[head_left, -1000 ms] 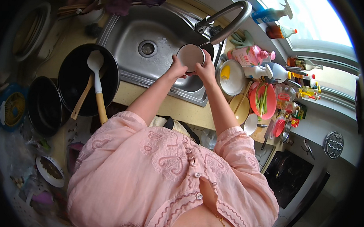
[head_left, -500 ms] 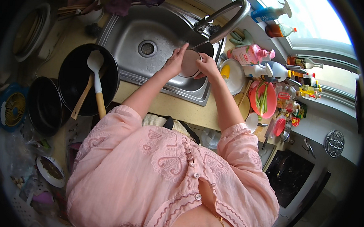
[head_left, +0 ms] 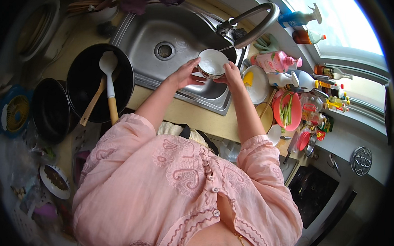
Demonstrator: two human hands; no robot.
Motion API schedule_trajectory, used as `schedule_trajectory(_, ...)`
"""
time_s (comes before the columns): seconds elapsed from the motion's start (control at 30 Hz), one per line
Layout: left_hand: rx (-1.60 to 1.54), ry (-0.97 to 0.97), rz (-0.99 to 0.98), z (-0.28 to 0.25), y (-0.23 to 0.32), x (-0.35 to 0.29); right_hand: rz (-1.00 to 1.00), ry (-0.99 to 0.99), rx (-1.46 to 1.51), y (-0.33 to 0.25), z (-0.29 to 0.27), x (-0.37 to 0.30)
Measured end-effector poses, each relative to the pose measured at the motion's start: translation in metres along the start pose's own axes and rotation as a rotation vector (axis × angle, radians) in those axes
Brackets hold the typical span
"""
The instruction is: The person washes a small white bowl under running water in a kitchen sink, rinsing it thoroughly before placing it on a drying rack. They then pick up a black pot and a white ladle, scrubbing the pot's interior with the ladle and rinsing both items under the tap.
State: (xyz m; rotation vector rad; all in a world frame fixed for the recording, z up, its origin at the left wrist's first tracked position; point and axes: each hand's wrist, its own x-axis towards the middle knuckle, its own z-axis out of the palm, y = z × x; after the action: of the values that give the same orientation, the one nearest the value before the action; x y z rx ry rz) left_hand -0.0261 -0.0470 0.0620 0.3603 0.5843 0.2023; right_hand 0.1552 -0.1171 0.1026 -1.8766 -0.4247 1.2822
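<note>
Over the right part of the steel sink [head_left: 143, 59], my two hands hold a small white bowl [head_left: 213, 60] with a dark-patterned outside. Its mouth faces up, and something clear, like water, shows inside. My left hand [head_left: 187, 75] steadies the bowl's left side, thumb by the rim and fingers spread below. On the right side, my right hand [head_left: 231, 75] grips it at rim and wall. From the curved faucet [head_left: 269, 19], a thin stream seems to reach the bowl's far rim.
Left of the sink, a black wok [head_left: 82, 66] holds a white-headed spatula [head_left: 109, 67] and a wooden-handled utensil. At right stand a plate [head_left: 259, 87] with a yellow item, a pink basin [head_left: 291, 119] of green stalks, and several bottles [head_left: 273, 61] below the window.
The bowl has turned from its underside facing me to mouth up, showing its white inside. Both hands have shifted their hold, and the view has moved slightly.
</note>
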Motion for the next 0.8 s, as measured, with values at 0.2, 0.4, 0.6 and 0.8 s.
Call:
schedule_trajectory(0.2,0.015,0.041,0.287,0.003,-0.02,0.006,-1.047,0.373,-0.882,-0.006,0.015,-0.003)
schedule_trajectory(0.4,0.161,0.135,0.253,0.019,-0.023,-0.004,-0.807,-0.397,-1.3,-0.021,0.05,0.012)
schedule_trajectory(0.6,0.161,0.19,0.271,0.016,-0.018,0.001,-0.705,-0.271,-1.559,0.028,0.039,0.058)
schedule_trajectory(0.8,0.08,0.146,0.196,0.009,-0.016,-0.004,-0.672,-0.342,-0.903,-0.003,0.051,0.048)
